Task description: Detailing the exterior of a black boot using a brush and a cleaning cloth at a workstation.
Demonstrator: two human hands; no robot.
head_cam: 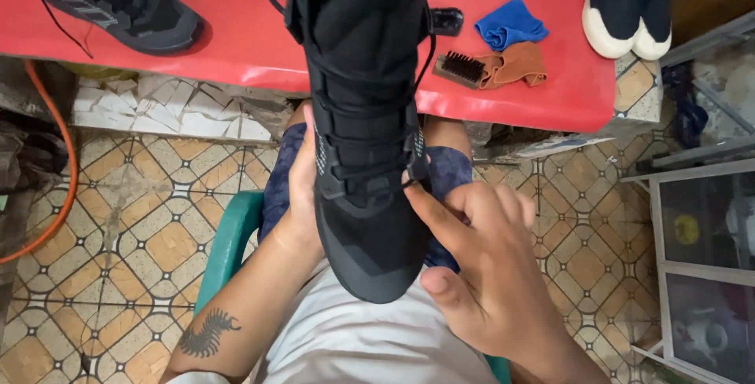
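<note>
One view only: your head camera, looking steeply down over your lap, facing forward toward the red table (236,46) at the top edge. Close range; your hands fill the lower centre, tiled floor (141,219) left, a glazed cabinet (700,258) at right.

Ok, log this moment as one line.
left hand: grips black shoe | right hand: fingers at lace | red table: brush, blue cloth
</note>
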